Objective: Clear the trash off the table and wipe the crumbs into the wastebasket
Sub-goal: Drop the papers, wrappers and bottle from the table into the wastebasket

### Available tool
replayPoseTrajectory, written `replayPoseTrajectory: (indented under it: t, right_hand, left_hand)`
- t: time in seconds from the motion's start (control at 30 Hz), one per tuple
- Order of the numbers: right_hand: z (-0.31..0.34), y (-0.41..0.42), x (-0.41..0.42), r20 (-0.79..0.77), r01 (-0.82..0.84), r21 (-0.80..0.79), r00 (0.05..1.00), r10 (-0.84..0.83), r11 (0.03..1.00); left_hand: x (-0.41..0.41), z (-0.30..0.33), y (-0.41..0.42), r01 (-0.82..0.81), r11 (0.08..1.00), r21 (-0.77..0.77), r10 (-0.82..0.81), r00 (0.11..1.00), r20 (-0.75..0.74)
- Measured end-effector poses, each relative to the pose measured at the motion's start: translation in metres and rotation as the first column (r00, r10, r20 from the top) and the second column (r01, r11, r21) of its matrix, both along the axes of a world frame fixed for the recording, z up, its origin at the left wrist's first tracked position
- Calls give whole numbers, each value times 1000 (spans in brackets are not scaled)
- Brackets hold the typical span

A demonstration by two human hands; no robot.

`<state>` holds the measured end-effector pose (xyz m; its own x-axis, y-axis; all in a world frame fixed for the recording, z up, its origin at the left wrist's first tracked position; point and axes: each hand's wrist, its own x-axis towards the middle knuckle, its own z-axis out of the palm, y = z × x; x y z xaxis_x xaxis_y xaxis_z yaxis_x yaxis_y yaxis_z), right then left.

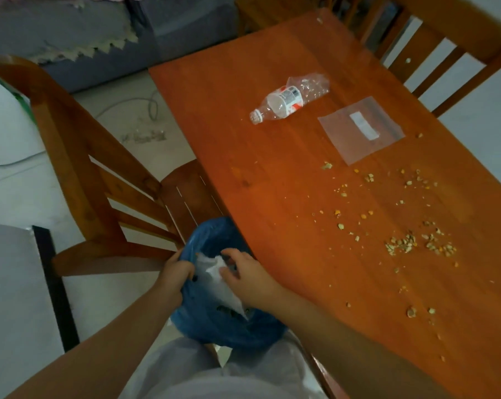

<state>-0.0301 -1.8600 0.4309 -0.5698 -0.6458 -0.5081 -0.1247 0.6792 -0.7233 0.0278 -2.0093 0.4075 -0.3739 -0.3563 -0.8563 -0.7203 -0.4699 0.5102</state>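
Wastebasket point(214, 321) beside table point(272, 168) edge: left hand point(175, 273) grips its blue liner rim, right hand point(243, 272), fingers loose, over white paper point(214, 272). Push paper deep; keep rim open.

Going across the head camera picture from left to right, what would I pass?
Wooden chair → left hand gripping the blue-lined wastebasket → right hand over white paper → crushed plastic bottle → clear zip bag → crumbs.
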Motion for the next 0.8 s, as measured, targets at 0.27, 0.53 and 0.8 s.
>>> replayPoseTrajectory:
  t: [0.27,0.53,0.8]
  right_hand:
    - [42,45,-215,-462,288,-48,842,-277,956]
    - [-37,79,-323,-638,475,350,752,-165,808]
    - [-4,94,-305,-677,659,-118,494,-546,743]
  left_hand:
    - [-8,13,5,-22,997,74,22,1000,0]
    - [-18,11,9,-30,999,45,27,997,73]
    - [-18,12,13,-48,998,50,46,998,49]
